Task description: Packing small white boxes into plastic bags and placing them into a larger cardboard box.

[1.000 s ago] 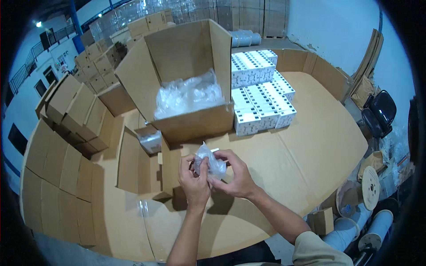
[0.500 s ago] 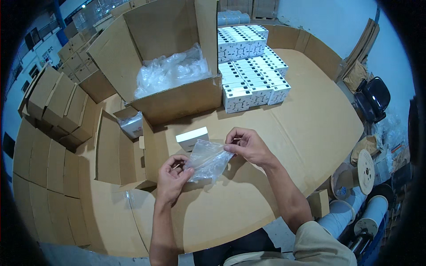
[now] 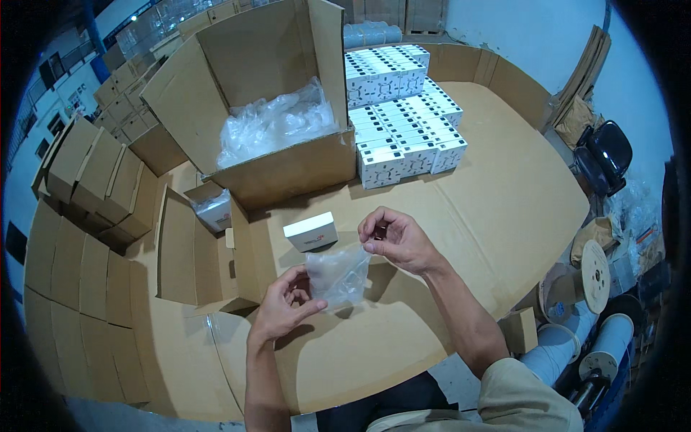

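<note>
A clear, crinkled plastic bag (image 3: pixel 338 279), thin and see-through, is held loosely spread, just toward six o'clock from the centre of view, its two o'clock corner pinched upward.

Clear bag (image 3: pixel 337 277) between the fingers (image 3: pixel 309 309); beyond them, a white box (image 3: pixel 311 232) marked red, black-patterned white cartons (image 3: pixel 412 147); tan surface (image 3: pixel 403 345) beneath.

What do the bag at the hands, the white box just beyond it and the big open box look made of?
Bag: thin plastic film, clear and slightly glossy; see-through, wrinkles catch light.
White box: probably paperboard, smooth; crisp edges, coating unclear.
Big open box: likely corrugated cardboard, matt brown; stiff flaps, straight folds, fluting not discernible.
</note>
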